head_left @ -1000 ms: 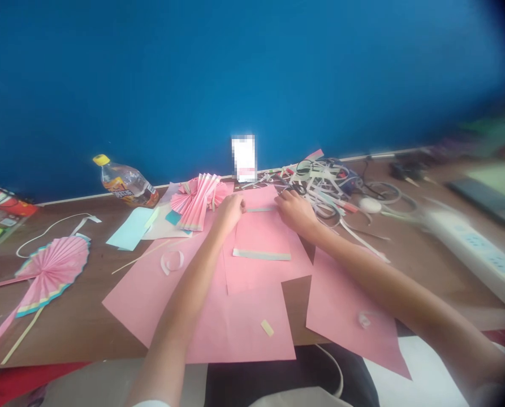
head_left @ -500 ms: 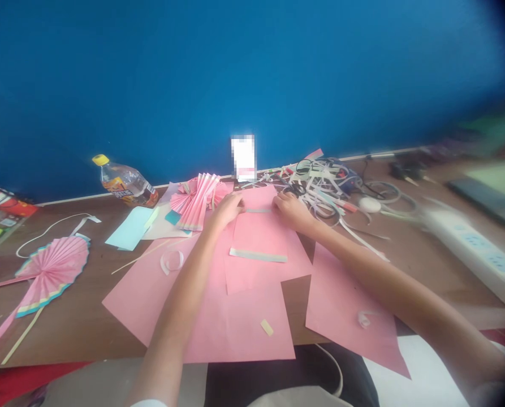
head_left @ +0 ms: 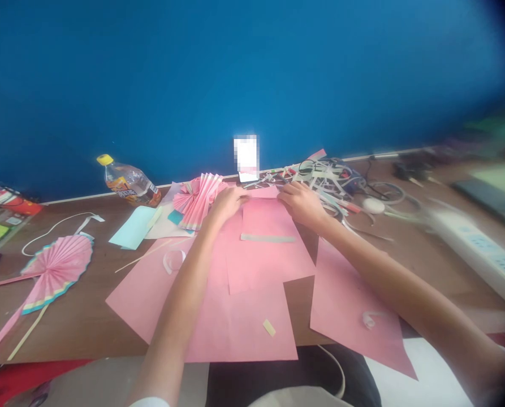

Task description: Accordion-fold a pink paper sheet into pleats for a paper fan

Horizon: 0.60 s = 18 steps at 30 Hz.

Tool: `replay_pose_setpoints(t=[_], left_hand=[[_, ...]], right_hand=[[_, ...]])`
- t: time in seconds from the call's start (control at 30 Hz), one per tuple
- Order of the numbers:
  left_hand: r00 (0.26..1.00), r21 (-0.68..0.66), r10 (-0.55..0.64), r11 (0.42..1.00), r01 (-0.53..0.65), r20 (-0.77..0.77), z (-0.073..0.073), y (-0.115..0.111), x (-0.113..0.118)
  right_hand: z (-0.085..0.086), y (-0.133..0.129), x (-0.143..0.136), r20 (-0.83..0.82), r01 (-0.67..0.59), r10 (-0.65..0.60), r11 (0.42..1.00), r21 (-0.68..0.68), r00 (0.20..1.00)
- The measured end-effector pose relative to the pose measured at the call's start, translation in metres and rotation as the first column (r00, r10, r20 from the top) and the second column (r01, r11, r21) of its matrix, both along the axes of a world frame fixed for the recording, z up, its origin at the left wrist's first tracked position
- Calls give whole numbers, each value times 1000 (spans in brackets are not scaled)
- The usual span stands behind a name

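Observation:
A narrow sheet of pink paper [head_left: 267, 220] lies over larger pink sheets [head_left: 239, 333] on the table. Its far end is turned over into a band, and a pale grey-green strip runs across its near end. My left hand [head_left: 232, 202] pinches the left end of that band. At the band's right end my right hand [head_left: 300, 202] is closed, fingers curled down on the paper. Just left of my left hand lies a pleated pink paper fan [head_left: 200, 200]. Behind my right hand is a heap of paper strips and cables [head_left: 326, 175].
A plastic bottle [head_left: 131, 183] with a yellow cap leans at the back left. Light blue paper [head_left: 136, 227] and another pink fan [head_left: 59, 268] lie on the left. A phone-like screen [head_left: 247, 158] stands against the blue wall. A white power strip [head_left: 477, 243] sits at the right.
The far end of the narrow pink sheet is now turned over between my hands. Its near strip sits farther from me, and the second strip is out of sight.

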<state>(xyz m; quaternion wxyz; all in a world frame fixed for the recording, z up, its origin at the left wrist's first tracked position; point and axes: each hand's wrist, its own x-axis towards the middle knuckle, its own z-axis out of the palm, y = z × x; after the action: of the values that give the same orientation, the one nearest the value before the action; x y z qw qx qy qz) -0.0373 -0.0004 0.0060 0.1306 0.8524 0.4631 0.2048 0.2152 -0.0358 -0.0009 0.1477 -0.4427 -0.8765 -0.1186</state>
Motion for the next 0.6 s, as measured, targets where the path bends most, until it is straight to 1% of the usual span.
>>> replay_pose_setpoints(t=[0.07, 0.1, 0.13, 0.2, 0.3, 0.43, 0.6], left_hand=[[998, 137, -67, 988, 66, 1, 8, -7, 7], [997, 206, -75, 976, 72, 5, 12, -11, 11], [999, 265, -52, 963, 45, 17, 15, -15, 15], [1000, 331, -1, 943, -8, 26, 20, -23, 22], [999, 383, 49, 922, -50, 13, 23, -30, 26], [996, 398, 23, 917, 11, -81, 27, -33, 25], [998, 429, 24, 903, 3, -56, 37, -33, 24]], right_hand=[[0, -1, 2, -31, 37, -35, 997, 71, 999], [0, -2, 3, -54, 58, -53, 993, 101, 997], [0, -3, 5, -80, 76, -66, 989, 129, 995], [0, -7, 7, -123, 96, -75, 980, 173, 990], [0, -12, 8, -147, 69, -39, 977, 200, 988], [2, -14, 7, -152, 14, 11, 986, 164, 988], [8, -15, 8, -182, 15, 16, 985, 171, 983]])
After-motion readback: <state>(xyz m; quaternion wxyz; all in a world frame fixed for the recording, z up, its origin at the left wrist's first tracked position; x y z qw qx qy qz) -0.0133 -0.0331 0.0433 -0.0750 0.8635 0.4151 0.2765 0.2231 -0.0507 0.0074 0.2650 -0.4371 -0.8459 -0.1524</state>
